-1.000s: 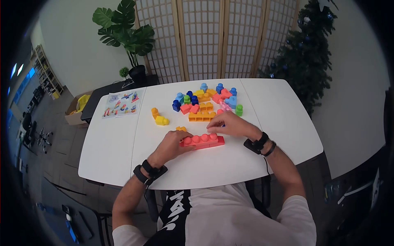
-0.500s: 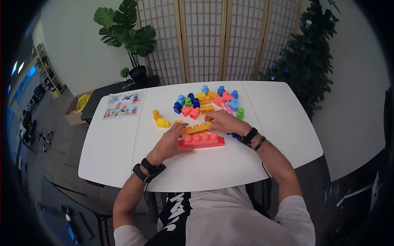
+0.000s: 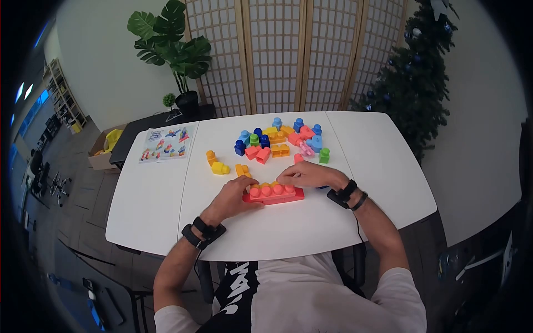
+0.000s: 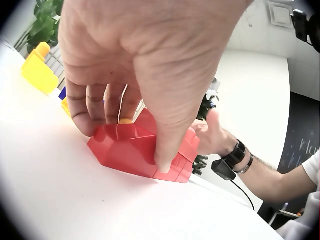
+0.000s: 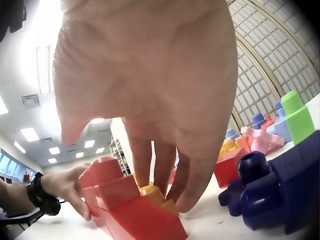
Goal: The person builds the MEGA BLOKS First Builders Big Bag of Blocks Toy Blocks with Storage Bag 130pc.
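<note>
A long red assembly of building blocks with a row of round studs lies on the table before me. My left hand grips its left end, thumb on the near face and fingers over the far side. Right behind it sits a long orange block, mostly hidden in the head view. My right hand reaches over from the right, its fairly straight fingers touching the orange block's far side. The thumb of that hand stays off the blocks in the right wrist view.
Loose blocks in several colours crowd the back of the white table. Yellow blocks and a small orange block lie to the left. Dark blue blocks sit beside my right hand. A picture sheet lies back left.
My right hand has drawn the long orange block toward me, up behind the red assembly. My left hand loosened from the red assembly, then took hold of it again.
</note>
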`<state>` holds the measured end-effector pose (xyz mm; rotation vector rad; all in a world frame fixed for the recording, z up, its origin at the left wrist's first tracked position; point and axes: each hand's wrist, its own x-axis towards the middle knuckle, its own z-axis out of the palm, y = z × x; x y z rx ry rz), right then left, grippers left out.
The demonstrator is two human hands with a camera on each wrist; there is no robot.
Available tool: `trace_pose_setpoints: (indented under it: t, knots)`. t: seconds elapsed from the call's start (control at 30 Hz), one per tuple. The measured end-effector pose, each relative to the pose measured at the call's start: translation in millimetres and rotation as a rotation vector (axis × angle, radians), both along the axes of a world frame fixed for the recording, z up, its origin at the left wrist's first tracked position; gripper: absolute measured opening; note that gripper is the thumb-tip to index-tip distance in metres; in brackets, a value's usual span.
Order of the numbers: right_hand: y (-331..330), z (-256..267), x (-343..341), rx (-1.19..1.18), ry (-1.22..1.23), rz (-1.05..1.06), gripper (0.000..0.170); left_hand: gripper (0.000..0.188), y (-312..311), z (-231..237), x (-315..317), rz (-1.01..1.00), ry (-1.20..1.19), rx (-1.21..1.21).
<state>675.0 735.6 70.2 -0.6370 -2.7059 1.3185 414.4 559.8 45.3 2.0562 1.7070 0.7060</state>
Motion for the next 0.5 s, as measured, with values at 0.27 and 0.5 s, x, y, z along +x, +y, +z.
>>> trace_pose_setpoints:
  t: [0.27,0.5]
  knots:
    - [-20.5,-27.8,7.1,0.341,0.048,0.185,0.075,0.069,-0.6,-8.3,4.7,-0.038,0.006,-0.001]
    - [-25.4,-33.0,3.1,0.387,0.018,0.140,0.071,0.073,1.8,-14.6,4.6,-0.068,0.058,-0.011]
